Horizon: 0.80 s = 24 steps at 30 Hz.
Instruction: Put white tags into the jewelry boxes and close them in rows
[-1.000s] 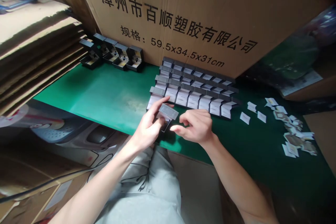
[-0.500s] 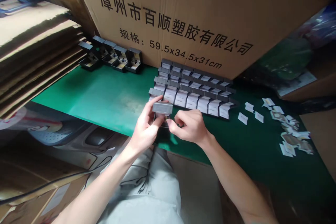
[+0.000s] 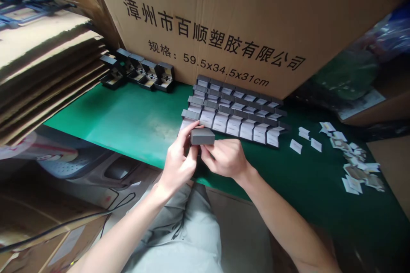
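Note:
My left hand (image 3: 180,160) grips a small dark grey hinged box (image 3: 203,136) by its left side, just above the front edge of the table. The box's lid faces me and hides its inside. My right hand (image 3: 226,155) is closed, its thumb and fingertips against the lower right of the same box; the lid covers part of the fingertips. Right behind my hands stand rows of similar open boxes (image 3: 233,126) with white cards in them.
Several open black boxes (image 3: 149,76) stand at the back left of the green table (image 3: 134,119). White cards and small packets (image 3: 355,158) lie scattered at the right. A large carton (image 3: 205,8) rises behind, and stacked cardboard sheets (image 3: 48,68) border the left.
The box has tipped so that its lid now faces me and covers the opening. My right hand has shifted left and down, closer against the box.

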{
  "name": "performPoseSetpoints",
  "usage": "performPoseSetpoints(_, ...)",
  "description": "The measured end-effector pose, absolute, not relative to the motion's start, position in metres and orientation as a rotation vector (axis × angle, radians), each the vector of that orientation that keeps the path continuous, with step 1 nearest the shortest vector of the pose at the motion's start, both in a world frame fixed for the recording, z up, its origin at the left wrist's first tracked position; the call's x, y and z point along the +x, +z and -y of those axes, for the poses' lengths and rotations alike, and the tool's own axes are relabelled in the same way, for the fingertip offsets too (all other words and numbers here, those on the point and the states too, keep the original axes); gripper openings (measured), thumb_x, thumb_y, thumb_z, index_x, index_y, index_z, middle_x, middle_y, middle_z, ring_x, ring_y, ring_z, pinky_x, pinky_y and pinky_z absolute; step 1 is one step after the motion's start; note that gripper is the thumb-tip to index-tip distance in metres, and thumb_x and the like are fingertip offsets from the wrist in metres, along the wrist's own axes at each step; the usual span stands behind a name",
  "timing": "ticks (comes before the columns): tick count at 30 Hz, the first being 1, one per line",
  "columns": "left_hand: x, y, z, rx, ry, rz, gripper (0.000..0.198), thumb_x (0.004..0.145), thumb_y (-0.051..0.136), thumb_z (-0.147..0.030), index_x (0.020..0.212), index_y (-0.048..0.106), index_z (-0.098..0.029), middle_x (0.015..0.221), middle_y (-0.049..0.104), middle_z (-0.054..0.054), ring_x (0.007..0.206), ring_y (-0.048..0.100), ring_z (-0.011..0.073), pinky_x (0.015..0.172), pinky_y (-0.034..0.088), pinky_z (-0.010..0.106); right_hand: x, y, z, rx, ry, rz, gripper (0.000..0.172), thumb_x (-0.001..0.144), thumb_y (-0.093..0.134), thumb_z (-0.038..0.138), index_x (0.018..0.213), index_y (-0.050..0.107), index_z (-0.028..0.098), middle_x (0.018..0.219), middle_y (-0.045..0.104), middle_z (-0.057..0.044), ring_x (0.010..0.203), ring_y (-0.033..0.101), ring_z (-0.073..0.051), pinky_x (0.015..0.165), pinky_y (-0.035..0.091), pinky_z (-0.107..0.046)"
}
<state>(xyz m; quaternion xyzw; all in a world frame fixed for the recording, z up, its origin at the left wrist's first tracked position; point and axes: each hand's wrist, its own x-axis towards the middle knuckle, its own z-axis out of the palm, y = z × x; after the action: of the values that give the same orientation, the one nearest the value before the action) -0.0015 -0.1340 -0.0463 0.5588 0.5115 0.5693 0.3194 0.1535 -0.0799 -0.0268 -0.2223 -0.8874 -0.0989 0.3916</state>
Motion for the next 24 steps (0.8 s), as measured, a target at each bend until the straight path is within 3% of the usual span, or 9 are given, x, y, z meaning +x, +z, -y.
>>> performPoseSetpoints(13, -0.0046, -0.0469, 0.1319, 1.435, 1.452, -1.413, 0.052, 0.098, 0.053, -0.024, 0.149, 0.050, -0.023, 0.136, 0.068, 0.009, 0.119, 0.069, 0.0238, 0.108, 0.052, 0.040, 0.1523, -0.0305, 0.0830, -0.691, 0.038, 2.309, 0.029, 0.097, 0.052, 0.019, 0.070, 0.064, 0.018, 0.056, 0.063, 0.001, 0.049, 0.056, -0.010, 0.052, 0.036, -0.025)
performPoseSetpoints(19, -0.0052, -0.0464, 0.1314, 1.355, 1.458, -1.391, 0.056, 0.094, 0.056, -0.021, 0.150, 0.051, -0.024, 0.138, 0.067, 0.007, 0.119, 0.067, 0.0230, 0.107, 0.051, 0.037, 0.1520, -0.0289, 0.0828, -0.622, 0.084, 2.243, 0.033, 0.097, 0.051, 0.018, 0.065, 0.060, 0.019, 0.051, 0.057, 0.003, 0.044, 0.050, -0.008, 0.050, 0.034, -0.026)
performPoseSetpoints(24, -0.0038, -0.0441, 0.1322, 1.297, 1.431, -1.319, 0.060, 0.090, 0.056, -0.018, 0.149, 0.052, -0.021, 0.137, 0.066, 0.008, 0.112, 0.067, 0.0215, 0.100, 0.053, 0.033, 0.1507, -0.0291, 0.0830, -0.583, 0.094, 2.110, 0.021, 0.093, 0.058, 0.021, 0.071, 0.057, 0.021, 0.048, 0.050, 0.008, 0.040, 0.046, -0.007, 0.046, 0.034, -0.024)
